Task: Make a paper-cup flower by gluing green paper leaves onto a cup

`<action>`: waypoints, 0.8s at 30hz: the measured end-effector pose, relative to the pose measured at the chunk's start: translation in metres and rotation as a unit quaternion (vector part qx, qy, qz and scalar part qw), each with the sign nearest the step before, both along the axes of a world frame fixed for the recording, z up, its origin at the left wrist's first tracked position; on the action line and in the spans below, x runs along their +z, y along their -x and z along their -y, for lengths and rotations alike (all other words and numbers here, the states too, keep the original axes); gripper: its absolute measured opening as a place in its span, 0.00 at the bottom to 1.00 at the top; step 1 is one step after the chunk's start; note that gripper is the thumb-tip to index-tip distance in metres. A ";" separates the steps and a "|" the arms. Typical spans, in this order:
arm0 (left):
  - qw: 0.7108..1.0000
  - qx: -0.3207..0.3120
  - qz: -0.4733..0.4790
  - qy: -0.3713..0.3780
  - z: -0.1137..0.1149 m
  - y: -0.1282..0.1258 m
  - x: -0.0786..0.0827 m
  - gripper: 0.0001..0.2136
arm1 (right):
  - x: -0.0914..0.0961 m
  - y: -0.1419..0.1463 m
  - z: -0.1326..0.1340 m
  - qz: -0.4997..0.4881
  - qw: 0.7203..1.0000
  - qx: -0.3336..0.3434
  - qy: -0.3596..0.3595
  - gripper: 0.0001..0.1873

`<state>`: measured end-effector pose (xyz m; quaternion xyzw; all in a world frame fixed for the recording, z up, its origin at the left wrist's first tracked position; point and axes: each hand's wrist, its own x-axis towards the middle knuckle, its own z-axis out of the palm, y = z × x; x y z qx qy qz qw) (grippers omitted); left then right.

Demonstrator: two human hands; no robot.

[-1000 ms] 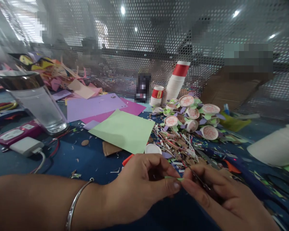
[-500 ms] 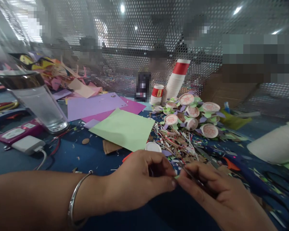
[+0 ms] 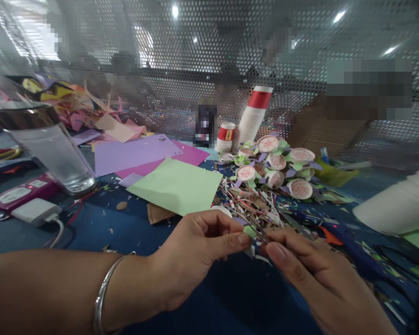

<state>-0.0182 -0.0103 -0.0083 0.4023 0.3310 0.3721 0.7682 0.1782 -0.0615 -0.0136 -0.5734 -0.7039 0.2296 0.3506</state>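
l hand (image 3: 199,251) pinches green bit (image 3: 249,231), r hand (image 3: 310,270) curled round metal tool (image 3: 260,233), both nearer than green sheet (image 3: 176,186); decorated cups (image 3: 276,161) r of sheet look done, bit prob isn't.

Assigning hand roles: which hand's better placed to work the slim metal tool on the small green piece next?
Likely the right hand: it holds the slim metal tool, close to the small green piece, which the left hand pinches.
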 end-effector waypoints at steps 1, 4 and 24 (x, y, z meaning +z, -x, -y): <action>1.000 0.000 -0.004 0.005 0.000 0.000 0.000 0.14 | 0.000 -0.001 0.001 0.007 1.000 0.001 -0.004 0.21; 1.000 0.003 -0.007 0.024 0.000 -0.001 -0.002 0.16 | -0.002 -0.003 0.002 0.026 0.999 0.013 -0.017 0.21; 0.999 -0.010 0.022 0.048 0.004 -0.002 -0.005 0.16 | 0.000 0.001 0.002 0.054 0.997 0.005 -0.048 0.23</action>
